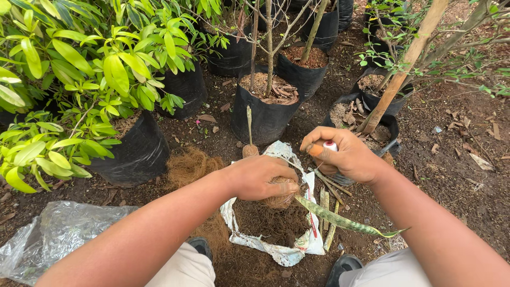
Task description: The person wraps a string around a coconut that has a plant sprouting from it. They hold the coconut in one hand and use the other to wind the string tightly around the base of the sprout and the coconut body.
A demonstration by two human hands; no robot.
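Black grow bags stood around me on the dirt. The nearest one [265, 114] held dry mulch and a thin bare stem, the bag to my left [135, 154] carried a leafy green shrub, and another [372, 119] on the right held soil, dead leaves and a leaning stake [404, 66]. Between my knees lay an open white sack [276, 250] with dark potting mix inside. My left hand [260, 177] was clamped over a fibrous root ball [280, 201] just above that sack, and a long mottled leaf [345, 220] ran out from under my fingers toward my right knee. My right hand [345, 157] was clenched round a small white-and-red spool [330, 145], possibly thread, just beside the root ball.
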